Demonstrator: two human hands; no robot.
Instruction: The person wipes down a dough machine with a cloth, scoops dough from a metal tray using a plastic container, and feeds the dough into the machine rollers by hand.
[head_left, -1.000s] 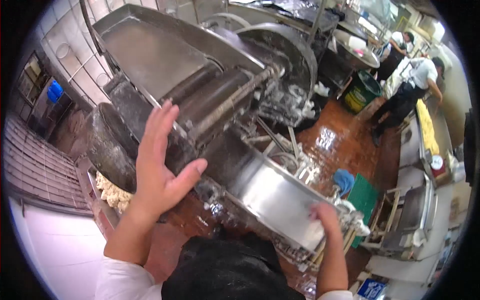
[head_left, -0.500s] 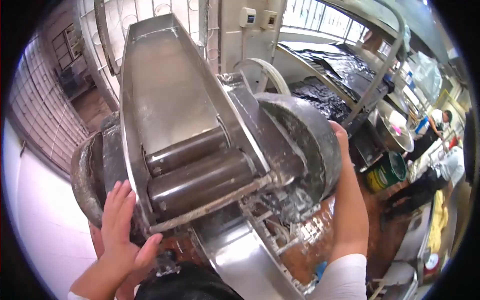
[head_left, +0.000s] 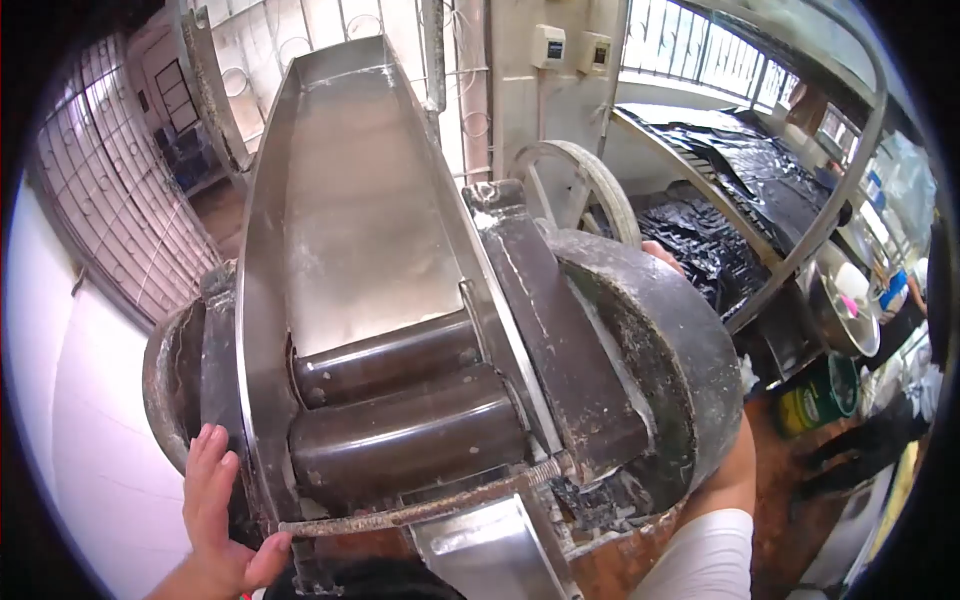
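A metal roller machine with two steel rollers [head_left: 405, 425] stands in front of me. Behind the rollers a long steel feed tray [head_left: 350, 200] slopes upward. My left hand [head_left: 212, 505] is open at the machine's lower left corner, fingers stretched up along the side and thumb by the end of a rusty front rod [head_left: 420, 512]. My right arm reaches around the curved grey wheel guard [head_left: 690, 340] on the right side. Only a bit of my right hand [head_left: 662, 256] shows past the guard's far edge; most of its fingers are hidden.
A spoked wheel [head_left: 575, 190] sits behind the guard. Below the rollers is a shiny metal chute [head_left: 495, 545]. At right are a rack with black plastic sheets [head_left: 740, 150], a metal bowl [head_left: 850, 315], a green bucket [head_left: 820, 395] and people working. A white wall [head_left: 100, 420] is at left.
My view has shifted, so the machine fills more of it. My right hand has gone farther behind the guard, now mostly hidden. My left hand stays open at the left side.
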